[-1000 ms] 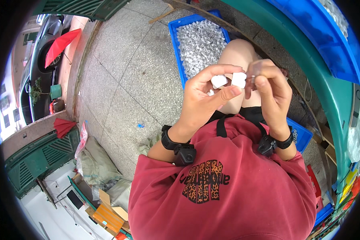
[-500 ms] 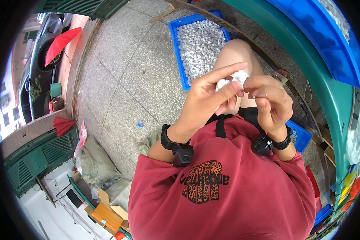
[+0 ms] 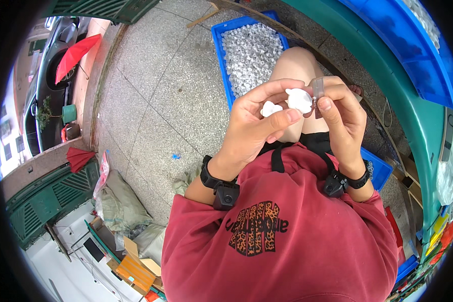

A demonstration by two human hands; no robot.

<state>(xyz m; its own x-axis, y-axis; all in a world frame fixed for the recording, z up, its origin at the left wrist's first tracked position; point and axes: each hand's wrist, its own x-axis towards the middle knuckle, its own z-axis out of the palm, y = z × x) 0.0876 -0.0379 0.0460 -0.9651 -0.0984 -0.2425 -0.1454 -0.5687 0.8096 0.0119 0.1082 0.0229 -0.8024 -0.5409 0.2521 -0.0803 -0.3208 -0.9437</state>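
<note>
My left hand [image 3: 249,121] is closed around two small white plastic pieces above my knees. One, a rounded white piece with a small tab [image 3: 299,100], is pinched between thumb and fingers. The other, a lobed white piece [image 3: 271,108], sits further back in the same hand. Close beside them, my right hand [image 3: 346,118] pinches a small translucent grey rectangular piece [image 3: 317,88] between thumb and index finger. Tiny metal bits show at its lower edge, almost touching the rounded white piece. What exactly the piece is cannot be made out.
A blue tray [image 3: 219,56] full of small white parts [image 3: 251,58] lies on the floor beyond my knee. To my right are a smaller blue tray [image 3: 383,176] and a green curved edge [image 3: 412,70] with a blue crate [image 3: 412,60] above. Sacks [image 3: 121,201] lie at the left.
My right hand has turned and come up beside the white pieces, so the translucent piece now shows where a thin metal bit showed before. The left hand has tilted, exposing both white pieces more.
</note>
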